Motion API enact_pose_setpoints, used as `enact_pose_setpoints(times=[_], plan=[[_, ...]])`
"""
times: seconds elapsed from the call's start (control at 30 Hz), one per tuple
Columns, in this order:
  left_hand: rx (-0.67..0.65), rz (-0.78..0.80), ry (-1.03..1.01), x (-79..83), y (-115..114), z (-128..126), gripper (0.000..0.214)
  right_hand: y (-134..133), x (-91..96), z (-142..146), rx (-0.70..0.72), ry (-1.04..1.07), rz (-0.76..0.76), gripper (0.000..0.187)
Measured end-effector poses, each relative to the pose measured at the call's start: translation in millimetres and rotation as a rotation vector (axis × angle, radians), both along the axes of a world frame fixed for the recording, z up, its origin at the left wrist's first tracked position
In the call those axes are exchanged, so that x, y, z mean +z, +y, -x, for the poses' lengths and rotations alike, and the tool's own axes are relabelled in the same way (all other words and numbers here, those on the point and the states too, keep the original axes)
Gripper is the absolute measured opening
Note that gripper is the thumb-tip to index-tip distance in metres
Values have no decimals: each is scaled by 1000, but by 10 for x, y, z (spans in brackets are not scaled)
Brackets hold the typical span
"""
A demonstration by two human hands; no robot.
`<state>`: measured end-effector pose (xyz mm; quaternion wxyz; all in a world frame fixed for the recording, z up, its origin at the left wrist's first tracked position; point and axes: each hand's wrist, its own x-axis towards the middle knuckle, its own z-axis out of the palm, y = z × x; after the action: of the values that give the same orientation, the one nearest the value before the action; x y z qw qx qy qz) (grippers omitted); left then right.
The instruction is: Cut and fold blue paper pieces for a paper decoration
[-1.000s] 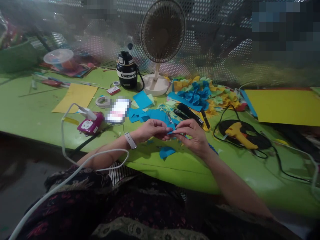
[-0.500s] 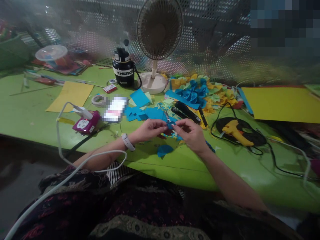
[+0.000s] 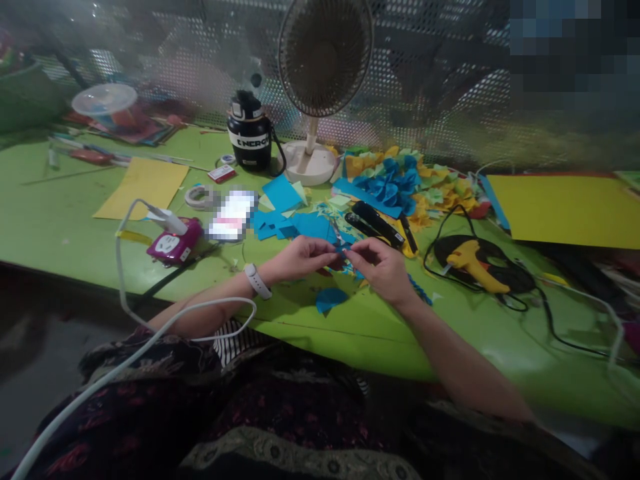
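a small piece of blue paper is pinched between the fingertips of the left hand and the right hand, held just above the green desk (its exact shape is too small to tell). blue paper scraps are strewn just behind the hands, and a blue cut-out is left lying in front of them.

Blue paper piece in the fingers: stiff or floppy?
Probably light and floppy: the small blue paper piece looks thin, pinched by the left hand and right hand. The matching blue paper scraps lie flat on the green table, so it likely creases easily and shifts with a light push.
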<state>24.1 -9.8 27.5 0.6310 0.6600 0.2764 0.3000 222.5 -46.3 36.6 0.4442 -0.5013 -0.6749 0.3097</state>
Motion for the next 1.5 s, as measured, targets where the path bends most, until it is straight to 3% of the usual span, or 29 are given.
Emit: enact_pose_setpoints(times=[0.97, 1.3, 1.5], plan=[[-5, 34, -30, -26, 16, 2, 36, -9, -39, 30, -12, 32, -3, 27], [-64, 144, -42, 23, 5, 10, 31, 0, -11, 16, -11, 108, 197, 44], [-72, 189, -51, 33, -12, 8, 32, -6, 61, 7, 72, 23, 190, 44]])
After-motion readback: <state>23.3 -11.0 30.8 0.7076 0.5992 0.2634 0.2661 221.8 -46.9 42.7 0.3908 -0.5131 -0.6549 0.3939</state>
